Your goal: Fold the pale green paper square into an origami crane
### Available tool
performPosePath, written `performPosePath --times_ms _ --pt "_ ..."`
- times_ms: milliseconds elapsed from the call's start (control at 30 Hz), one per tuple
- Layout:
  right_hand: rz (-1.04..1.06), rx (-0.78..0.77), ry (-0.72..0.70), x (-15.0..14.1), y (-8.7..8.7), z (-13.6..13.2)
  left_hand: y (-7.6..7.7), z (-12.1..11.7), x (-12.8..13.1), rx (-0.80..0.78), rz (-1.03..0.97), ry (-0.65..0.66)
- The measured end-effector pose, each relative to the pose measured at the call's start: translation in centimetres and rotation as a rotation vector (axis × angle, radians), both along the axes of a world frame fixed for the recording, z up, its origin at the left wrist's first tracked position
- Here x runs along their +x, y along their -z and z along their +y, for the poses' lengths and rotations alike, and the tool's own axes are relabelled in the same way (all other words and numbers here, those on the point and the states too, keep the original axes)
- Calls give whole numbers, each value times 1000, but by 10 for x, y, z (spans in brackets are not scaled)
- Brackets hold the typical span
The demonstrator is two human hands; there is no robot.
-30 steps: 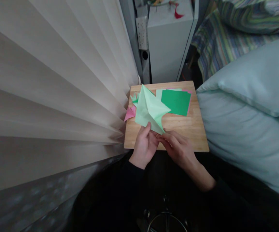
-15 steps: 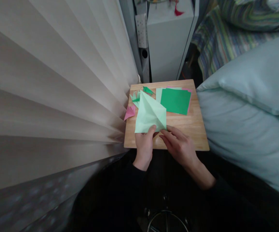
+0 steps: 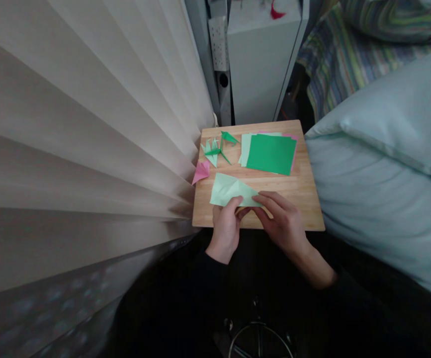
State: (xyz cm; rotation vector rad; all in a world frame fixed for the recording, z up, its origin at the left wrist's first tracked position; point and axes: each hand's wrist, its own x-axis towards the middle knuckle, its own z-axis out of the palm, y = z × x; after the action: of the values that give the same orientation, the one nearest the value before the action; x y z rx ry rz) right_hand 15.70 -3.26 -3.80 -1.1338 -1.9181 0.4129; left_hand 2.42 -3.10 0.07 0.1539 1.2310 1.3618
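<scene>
A pale green sheet of origami paper, creased and doubled over, is held over the front part of a small wooden table. My left hand is closed on its lower edge, thumb on top and fingers beneath. The right corner of the sheet is pinched by my right hand, thumb below and fingers above. Behind the sheet, folded paper figures lie at the table's left: green ones, a pale green one and a pink one.
Stacked sheets with a dark green one on top lie at the back right of the table. A pleated curtain borders the left side, light blue bedding the right. A white cabinet stands behind.
The far part of the pale green sheet has come down toward me, so it now looks like a narrower folded shape. The green figures behind it have come into view.
</scene>
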Motion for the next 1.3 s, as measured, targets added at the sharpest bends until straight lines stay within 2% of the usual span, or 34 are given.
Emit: performPosePath --times_ms 200,400,633,933,1233,1300 --pt "66 42 44 1 -2 3 -2 7 -11 -98 -6 -44" --pt "63 75 102 8 -2 8 5 10 -22 -12 82 -48" --pt "65 80 82 7 -5 7 10 13 -22 36 150 -68" --pt "56 95 91 7 -7 8 8 13 -27 58 176 -59" --pt "89 80 102 9 -7 9 7 17 -32 37 301 -79" --pt "98 95 111 8 -7 10 5 17 -33 40 269 -85"
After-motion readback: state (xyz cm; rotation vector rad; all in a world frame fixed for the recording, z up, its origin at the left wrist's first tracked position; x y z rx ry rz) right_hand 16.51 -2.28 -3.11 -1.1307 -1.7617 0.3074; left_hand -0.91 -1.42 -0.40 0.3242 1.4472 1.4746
